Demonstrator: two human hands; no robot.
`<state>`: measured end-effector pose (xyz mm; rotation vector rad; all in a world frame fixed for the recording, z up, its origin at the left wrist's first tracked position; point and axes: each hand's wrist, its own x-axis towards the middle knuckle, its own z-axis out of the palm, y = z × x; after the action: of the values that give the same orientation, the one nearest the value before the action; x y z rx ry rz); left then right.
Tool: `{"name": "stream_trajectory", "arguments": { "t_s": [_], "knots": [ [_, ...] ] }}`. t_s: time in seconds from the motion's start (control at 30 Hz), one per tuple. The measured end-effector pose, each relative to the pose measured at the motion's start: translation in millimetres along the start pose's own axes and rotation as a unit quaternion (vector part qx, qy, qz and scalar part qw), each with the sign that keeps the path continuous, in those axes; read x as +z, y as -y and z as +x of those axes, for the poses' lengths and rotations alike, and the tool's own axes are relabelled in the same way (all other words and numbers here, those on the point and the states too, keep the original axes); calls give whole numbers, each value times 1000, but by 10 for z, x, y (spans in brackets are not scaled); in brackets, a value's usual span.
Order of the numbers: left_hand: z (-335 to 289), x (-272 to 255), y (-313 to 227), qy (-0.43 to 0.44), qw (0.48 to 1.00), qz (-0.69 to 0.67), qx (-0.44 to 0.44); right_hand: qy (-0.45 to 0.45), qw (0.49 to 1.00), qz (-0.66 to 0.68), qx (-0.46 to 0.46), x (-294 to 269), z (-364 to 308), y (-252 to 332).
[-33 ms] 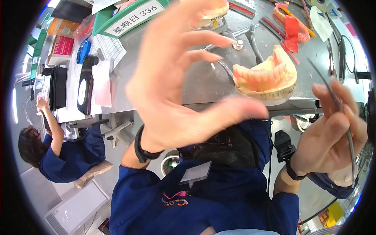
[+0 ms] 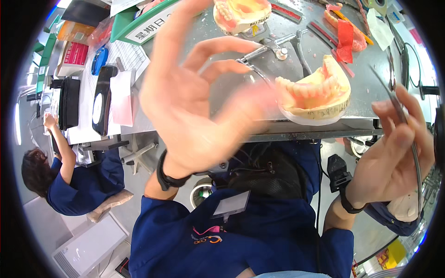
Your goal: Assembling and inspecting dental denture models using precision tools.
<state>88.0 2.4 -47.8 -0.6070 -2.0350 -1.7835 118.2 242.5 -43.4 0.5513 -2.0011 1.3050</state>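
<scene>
My left hand (image 2: pixel 185 97) hovers over the bench with its fingers spread and nothing in them, partly blurred. Its thumb is close to the left end of a yellowish plaster dental cast (image 2: pixel 324 109), which bears pink wax and a row of teeth. The cast sits at the bench's near edge. On the right, my right hand (image 2: pixel 389 153) grips a thin metal dental carver (image 2: pixel 414 160), its slim tip pointing up and to the left. Behind my left hand's fingertips lies a metal articulator frame (image 2: pixel 296 46). A second cast with teeth (image 2: pixel 241 16) stands at the far side.
A green bin (image 2: pixel 134 23) with a white label stands far left. Red wax strips (image 2: pixel 345 41), a pink wax piece and a yellow-orange stick (image 2: pixel 354 25) lie at the back right. A dark handset (image 2: pixel 103 99) rests on papers. Another person (image 2: pixel 79 180) sits at left.
My left hand has moved left and its thumb has drawn away from the front of the cast, uncovering more of the far cast and the frame. My right hand has barely shifted.
</scene>
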Motion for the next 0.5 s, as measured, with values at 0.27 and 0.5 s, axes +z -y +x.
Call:
{"name": "stream_trajectory", "arguments": {
  "t_s": [0.27,0.5],
  "knots": [
    [466,-20,139,-56,886,-380,-261,130,970,76,189,381,7,3],
    [442,-51,21,163,973,-158,-32,66,958,153,235,475,-27,119]
  ]
}}
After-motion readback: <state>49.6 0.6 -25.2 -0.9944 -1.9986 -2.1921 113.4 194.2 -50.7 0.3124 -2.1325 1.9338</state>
